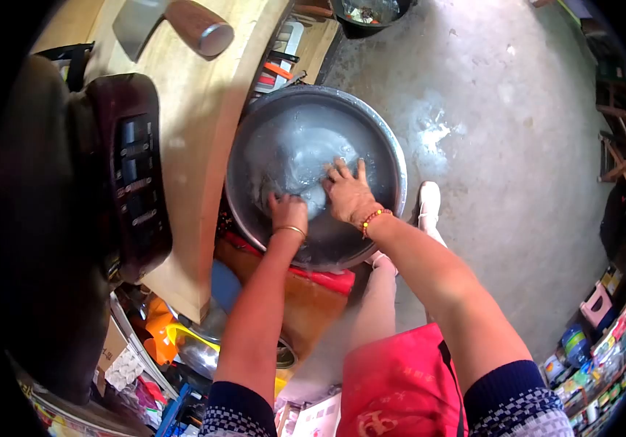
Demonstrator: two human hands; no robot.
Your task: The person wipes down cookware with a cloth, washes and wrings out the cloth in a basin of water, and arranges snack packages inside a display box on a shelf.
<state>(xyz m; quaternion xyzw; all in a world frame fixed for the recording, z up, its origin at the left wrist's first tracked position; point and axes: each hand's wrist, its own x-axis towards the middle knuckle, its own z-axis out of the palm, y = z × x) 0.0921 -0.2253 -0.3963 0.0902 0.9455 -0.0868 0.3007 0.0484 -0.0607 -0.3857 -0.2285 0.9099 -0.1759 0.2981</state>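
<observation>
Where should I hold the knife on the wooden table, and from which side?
By its brown handle, probably coming from the basin side: its capped end points toward that edge of the table, while the broad blade extends away.

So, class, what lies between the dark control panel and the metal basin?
In the head view, a strip of pale wooden tabletop separates panel and basin.

Left hand (289, 211), fingertips indistinct in the basin (401, 167), cleaver (185, 22) cropped by the top edge.
</observation>
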